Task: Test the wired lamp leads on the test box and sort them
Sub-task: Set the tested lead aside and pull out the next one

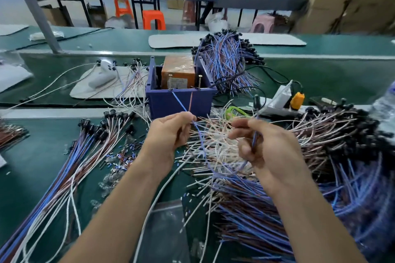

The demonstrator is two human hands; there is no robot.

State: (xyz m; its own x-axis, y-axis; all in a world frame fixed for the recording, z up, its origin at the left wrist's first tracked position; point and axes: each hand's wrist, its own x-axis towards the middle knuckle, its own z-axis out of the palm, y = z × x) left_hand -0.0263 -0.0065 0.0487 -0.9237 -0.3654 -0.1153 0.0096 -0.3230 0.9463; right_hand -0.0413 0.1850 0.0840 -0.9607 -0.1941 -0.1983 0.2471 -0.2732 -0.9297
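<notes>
The blue test box (pixel 181 100) stands at the table's middle, with an orange block inside and two upright metal pins at its front rim. My left hand (pixel 171 132) pinches the two wire ends of one lamp lead (pixel 203 145). A blue wire and a brown wire rise from that hand to the pins. The blue wire loops down and round to my right hand (pixel 263 145), which grips the lead's other end. A big heap of leads (pixel 310 156) with black sockets lies under and to the right of my hands.
A sorted row of leads (pixel 85 147) lies fanned out at the left. Another bundle of blue leads (pixel 226 60) is piled behind the box. A white power strip with a yellow plug (pixel 297 100) sits at the right. Small glass bulbs (pixel 106 181) lie near my left forearm.
</notes>
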